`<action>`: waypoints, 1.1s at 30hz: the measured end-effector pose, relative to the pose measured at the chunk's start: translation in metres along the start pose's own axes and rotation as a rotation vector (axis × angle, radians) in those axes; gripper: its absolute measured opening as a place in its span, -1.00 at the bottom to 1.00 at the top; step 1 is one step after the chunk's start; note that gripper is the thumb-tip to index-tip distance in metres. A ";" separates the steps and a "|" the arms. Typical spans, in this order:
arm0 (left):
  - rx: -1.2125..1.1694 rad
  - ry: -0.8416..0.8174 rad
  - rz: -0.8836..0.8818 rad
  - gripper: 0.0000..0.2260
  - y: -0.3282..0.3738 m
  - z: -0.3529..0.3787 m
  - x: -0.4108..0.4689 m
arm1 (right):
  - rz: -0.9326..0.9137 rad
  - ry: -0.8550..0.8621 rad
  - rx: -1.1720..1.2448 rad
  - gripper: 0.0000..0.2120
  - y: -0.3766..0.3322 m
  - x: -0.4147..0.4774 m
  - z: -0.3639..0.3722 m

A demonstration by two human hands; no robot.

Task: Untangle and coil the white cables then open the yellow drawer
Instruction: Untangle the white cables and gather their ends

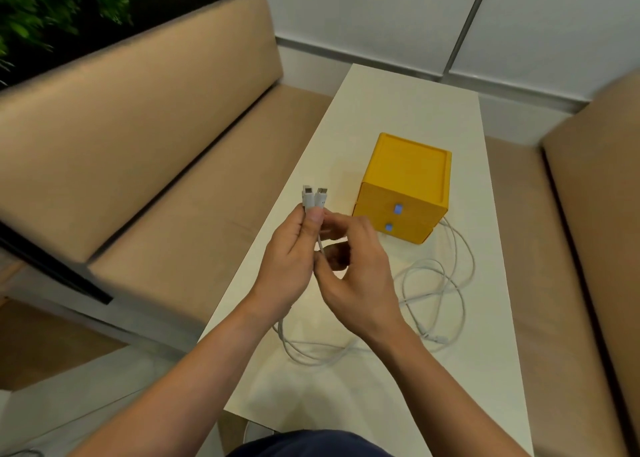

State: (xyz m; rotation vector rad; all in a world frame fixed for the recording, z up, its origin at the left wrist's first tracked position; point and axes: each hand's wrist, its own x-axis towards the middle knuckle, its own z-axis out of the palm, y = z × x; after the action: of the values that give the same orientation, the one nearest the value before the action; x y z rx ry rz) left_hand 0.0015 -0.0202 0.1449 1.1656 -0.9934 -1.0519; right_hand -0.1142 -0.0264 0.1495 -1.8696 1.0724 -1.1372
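Observation:
My left hand (289, 259) pinches two white cable plugs (314, 197) side by side, their metal tips pointing up. My right hand (356, 273) is close beside it, fingers curled round the cable strand just below the plugs. The rest of the white cables (436, 283) lies in loose tangled loops on the cream table (415, 110), right of and below my hands. A yellow drawer box (405, 176) stands behind my hands with two drawers shut, each with a small blue knob.
Tan padded benches (156, 145) run along the table's left and right sides. White wall panels stand at the far end, green plants at the upper left. The table's far half holds nothing but the box.

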 end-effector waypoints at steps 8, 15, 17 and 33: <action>-0.030 0.152 0.025 -0.70 0.028 0.001 0.013 | 0.249 -0.226 -0.060 -0.68 0.011 0.000 -0.013; -0.289 0.278 0.028 -0.67 0.068 -0.024 0.036 | 0.358 -0.656 -0.438 -0.55 0.083 -0.019 -0.059; -0.298 0.331 0.073 -0.67 0.076 -0.036 0.041 | 0.395 -0.615 -0.594 -0.52 0.107 -0.021 -0.081; -0.362 0.247 0.074 -0.65 0.072 -0.003 0.028 | 0.117 -0.470 -0.053 0.15 0.003 0.019 -0.013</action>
State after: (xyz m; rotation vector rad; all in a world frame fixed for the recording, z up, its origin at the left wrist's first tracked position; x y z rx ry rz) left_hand 0.0187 -0.0412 0.2170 0.9259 -0.6166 -0.9543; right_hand -0.1221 -0.0469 0.1585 -1.9547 0.9292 -0.5635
